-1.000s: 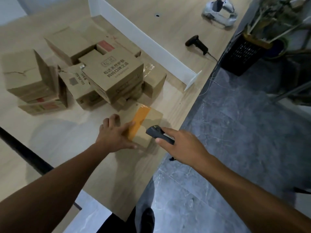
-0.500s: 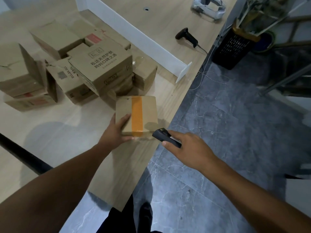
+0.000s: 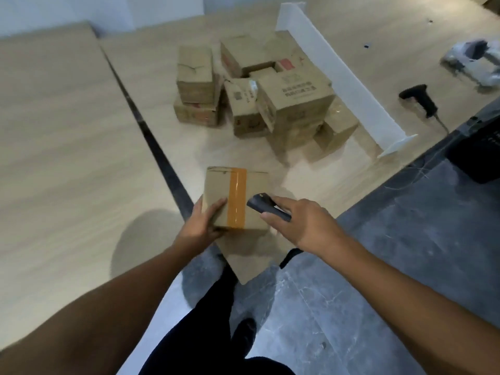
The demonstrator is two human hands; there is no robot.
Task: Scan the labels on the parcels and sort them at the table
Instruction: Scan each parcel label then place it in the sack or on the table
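Gripping taped parcel [image 3: 236, 197] in left hand [image 3: 201, 228], right hand [image 3: 303, 223] clasping scanner [image 3: 266, 207], label seemingly unseen.

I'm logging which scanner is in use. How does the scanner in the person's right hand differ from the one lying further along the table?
The handheld scanner is gripped in the right hand, beside the taped parcel; the corded scanner lies untouched on the table beyond the white divider. The corded scanner trails a cable and has a pistol-style handle; the handheld scanner shows no cable and looks like a compact block. Both are dark.
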